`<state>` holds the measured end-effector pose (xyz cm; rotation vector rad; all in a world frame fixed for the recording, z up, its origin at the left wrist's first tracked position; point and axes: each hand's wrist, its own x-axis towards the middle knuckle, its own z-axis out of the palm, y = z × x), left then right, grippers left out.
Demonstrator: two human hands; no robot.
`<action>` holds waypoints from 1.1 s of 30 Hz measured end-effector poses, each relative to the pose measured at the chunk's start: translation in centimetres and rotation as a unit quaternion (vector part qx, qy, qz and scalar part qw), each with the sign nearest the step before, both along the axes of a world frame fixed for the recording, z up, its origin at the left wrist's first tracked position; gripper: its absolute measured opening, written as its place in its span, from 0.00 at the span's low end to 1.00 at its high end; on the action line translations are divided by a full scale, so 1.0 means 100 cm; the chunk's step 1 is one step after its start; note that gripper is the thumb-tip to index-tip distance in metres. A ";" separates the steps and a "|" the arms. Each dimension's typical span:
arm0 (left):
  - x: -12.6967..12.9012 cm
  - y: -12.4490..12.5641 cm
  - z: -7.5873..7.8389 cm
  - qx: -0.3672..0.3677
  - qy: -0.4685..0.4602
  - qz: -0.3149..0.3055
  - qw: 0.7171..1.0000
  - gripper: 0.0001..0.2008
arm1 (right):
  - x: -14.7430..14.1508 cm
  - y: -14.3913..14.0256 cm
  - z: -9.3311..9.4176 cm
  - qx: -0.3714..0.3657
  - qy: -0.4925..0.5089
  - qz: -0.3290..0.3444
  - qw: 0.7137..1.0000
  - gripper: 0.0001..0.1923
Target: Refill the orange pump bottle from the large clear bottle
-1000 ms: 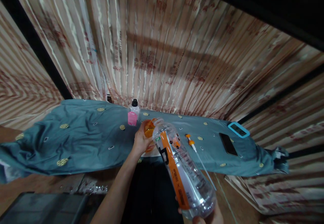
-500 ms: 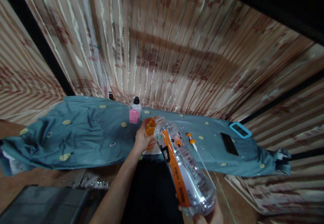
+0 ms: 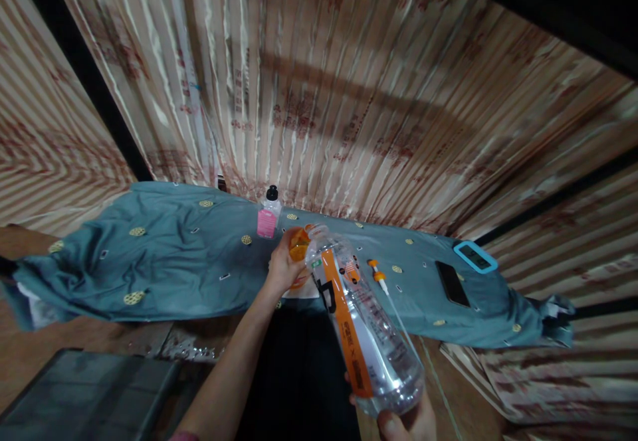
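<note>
My right hand (image 3: 399, 421) grips the base of a large clear plastic bottle (image 3: 366, 328) with an orange and white label. The bottle is tilted, its neck pointing up and left. Its mouth meets an orange see-through container (image 3: 300, 244), which my left hand (image 3: 284, 268) has its fingers wrapped around. I cannot tell whether liquid passes between them. To the right on the cloth lies an orange and white pump top (image 3: 379, 275) with a long thin tube, partly behind the bottle. A clear bottle with a pink label and black cap (image 3: 269, 214) stands upright behind my left hand.
The narrow surface is covered by a teal cloth (image 3: 174, 268) with yellow prints. On its right side lie a black phone (image 3: 452, 283) and a blue-framed digital display (image 3: 474, 256). A grey bin or box (image 3: 90, 394) stands at lower left. Striped curtains (image 3: 323, 95) hang close behind.
The camera view has shifted slightly. Both hands keep hold of the large bottle and the orange container in nearly the same pose.
</note>
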<state>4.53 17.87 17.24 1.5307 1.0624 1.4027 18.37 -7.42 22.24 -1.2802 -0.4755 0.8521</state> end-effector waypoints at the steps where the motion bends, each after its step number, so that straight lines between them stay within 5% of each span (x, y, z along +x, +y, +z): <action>1: 0.000 0.000 -0.001 0.000 -0.003 0.001 1.000 0.32 | 0.000 0.000 0.000 0.001 -0.005 0.000 1.000 0.46; 22: 0.000 0.004 -0.005 -0.003 -0.018 -0.003 1.000 0.33 | -0.001 0.003 0.012 -0.019 0.009 0.016 1.000 0.53; 33: 0.000 0.005 -0.003 0.003 -0.019 -0.005 1.000 0.32 | -0.001 0.004 0.014 -0.004 -0.011 0.022 1.000 0.42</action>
